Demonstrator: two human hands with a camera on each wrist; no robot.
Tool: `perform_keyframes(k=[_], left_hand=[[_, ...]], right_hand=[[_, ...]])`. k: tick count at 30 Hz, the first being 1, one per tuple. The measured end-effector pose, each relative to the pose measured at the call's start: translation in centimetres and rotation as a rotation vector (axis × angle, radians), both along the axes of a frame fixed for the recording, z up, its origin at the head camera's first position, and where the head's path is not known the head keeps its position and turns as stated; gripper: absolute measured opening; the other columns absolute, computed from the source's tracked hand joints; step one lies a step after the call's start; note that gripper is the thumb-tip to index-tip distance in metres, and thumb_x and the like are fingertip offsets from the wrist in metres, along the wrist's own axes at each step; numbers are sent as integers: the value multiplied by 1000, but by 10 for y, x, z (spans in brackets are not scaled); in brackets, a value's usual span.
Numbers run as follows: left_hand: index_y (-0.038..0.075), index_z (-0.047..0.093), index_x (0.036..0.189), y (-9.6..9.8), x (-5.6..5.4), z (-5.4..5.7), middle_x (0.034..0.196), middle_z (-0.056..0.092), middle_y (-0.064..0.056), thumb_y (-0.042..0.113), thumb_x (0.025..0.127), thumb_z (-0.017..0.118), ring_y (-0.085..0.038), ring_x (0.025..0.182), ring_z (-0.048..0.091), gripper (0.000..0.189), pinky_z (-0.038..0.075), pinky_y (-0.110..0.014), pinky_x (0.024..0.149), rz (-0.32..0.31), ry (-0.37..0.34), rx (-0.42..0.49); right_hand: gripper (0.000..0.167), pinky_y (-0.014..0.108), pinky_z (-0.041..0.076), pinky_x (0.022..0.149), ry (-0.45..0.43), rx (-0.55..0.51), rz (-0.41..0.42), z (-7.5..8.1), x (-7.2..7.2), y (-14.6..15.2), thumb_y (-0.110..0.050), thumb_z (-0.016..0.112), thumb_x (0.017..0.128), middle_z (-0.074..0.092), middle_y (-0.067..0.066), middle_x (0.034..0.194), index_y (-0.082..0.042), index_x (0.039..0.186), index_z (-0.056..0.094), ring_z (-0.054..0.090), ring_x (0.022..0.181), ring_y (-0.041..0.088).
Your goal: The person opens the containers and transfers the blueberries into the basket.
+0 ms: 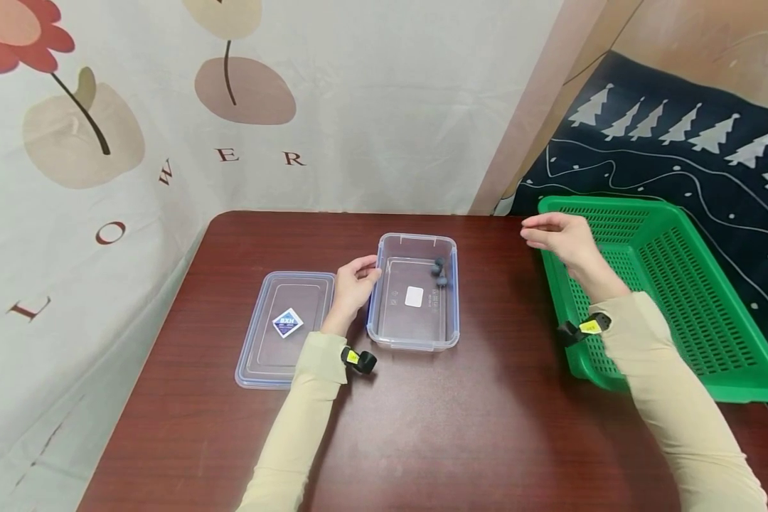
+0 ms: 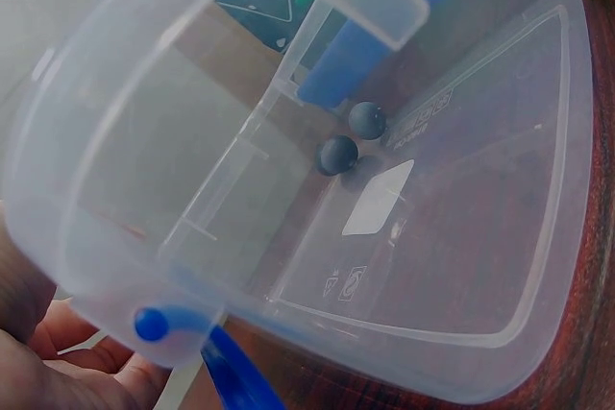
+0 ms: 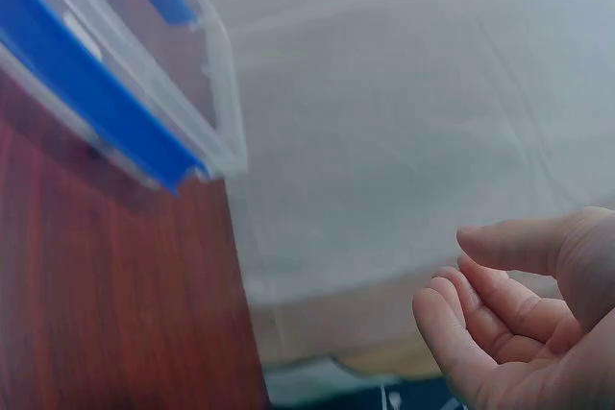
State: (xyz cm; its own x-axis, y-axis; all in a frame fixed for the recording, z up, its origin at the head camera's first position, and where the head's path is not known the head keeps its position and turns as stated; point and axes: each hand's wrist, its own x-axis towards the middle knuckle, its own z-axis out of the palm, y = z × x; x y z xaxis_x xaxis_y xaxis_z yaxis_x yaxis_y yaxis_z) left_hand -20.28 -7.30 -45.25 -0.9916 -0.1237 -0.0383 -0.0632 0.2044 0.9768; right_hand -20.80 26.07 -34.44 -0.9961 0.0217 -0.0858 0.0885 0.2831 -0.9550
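A clear plastic food box (image 1: 393,323) with blue side clips stands uncovered on the table. Small dark balls (image 2: 337,155) lie on its floor, close to the right wall in the head view. My left hand (image 1: 355,286) rests at the box's left side, fingertips right at the rim; the left wrist view shows its fingers outside the wall. Over the left edge of a green basket (image 1: 729,284), my right hand (image 1: 566,242) hovers with thumb and fingers loosely bent and nothing between them.
The box's clear lid (image 1: 262,363), with a blue-and-white diamond sticker, lies flat to the left, partly behind the left wrist. The slotted basket takes up the right end of the brown table (image 1: 461,427). A pale patterned cloth (image 1: 390,107) hangs behind the table.
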Motion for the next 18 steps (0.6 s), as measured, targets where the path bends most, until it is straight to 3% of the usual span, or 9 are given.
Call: perform_keyframes(k=[2,6,12,18], left_hand=[[-4,63,114,0,0,0,108,65,-20,-1,85,63,-28,95,62,30,52,-30,80,0,1,0],[-5,63,114,0,0,0,108,65,-20,-1,85,63,-28,94,62,30,52,-29,80,3,5,-5],[-5,64,114,1,0,-1,107,66,-21,-1,84,63,-28,93,62,30,52,-30,80,8,9,-11],[-4,64,114,0,0,0,107,66,-21,-1,84,63,-28,94,62,29,52,-31,80,6,8,-9]], right_hand=[[12,19,53,73,-11,21,28,-1,0,-11,-7,66,86,64,-9,83,-6,98,68,63,73,0],[32,21,52,78,-35,137,70,-4,1,-33,-13,66,88,66,3,94,6,113,61,63,77,3],[29,24,52,78,-15,250,88,-17,1,-63,-13,66,88,65,19,107,2,112,64,60,83,15],[29,23,52,75,20,219,91,-32,4,-92,-6,68,84,67,20,105,5,110,64,64,88,24]])
